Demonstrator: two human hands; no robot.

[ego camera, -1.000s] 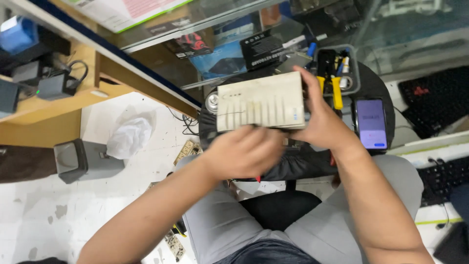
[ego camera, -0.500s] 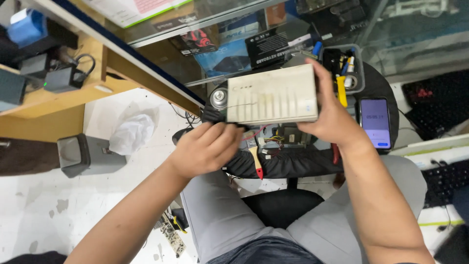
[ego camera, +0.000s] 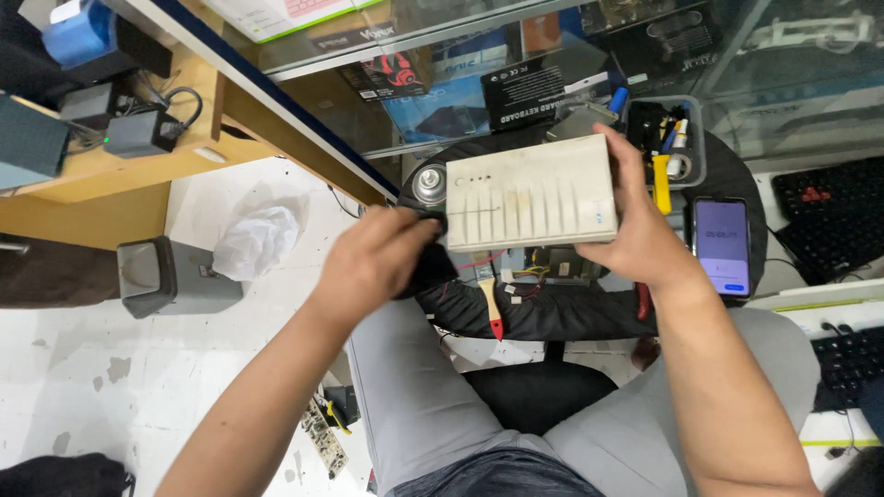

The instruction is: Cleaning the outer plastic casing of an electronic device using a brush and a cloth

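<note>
The right hand (ego camera: pixel 645 241) holds a flat, off-white plastic box (ego camera: pixel 529 193) with a row of slots on its face. It looks like a small network box. Its fingers wrap round the box's right end and grip it firmly, with the box lifted just over the black stool top (ego camera: pixel 552 308). The left hand (ego camera: pixel 373 262) is curled around a dark thing at the box's left end. I cannot tell what that dark thing is.

To do this well, I think the right hand should keep the box level and steady. The left hand should work gently at the edge, so nothing slips onto the loose parts below.

Under the box sit a small circuit board with wires (ego camera: pixel 543 269) and a red-handled tool (ego camera: pixel 491 308). To the right lies a phone (ego camera: pixel 721 244) with a lit screen. Just behind it is a grey tray of tools (ego camera: pixel 665 147).

Farther back is a glass display case (ego camera: pixel 516 83) with boxed goods inside. On the left is a wooden shelf (ego camera: pixel 120 166) with power adapters. The floor (ego camera: pixel 138 387) is white and scuffed. On it are a small grey bin (ego camera: pixel 166 276) and a crumpled plastic bag (ego camera: pixel 260 237). Black keyboards (ego camera: pixel 829 221) lie on the far right.
</note>
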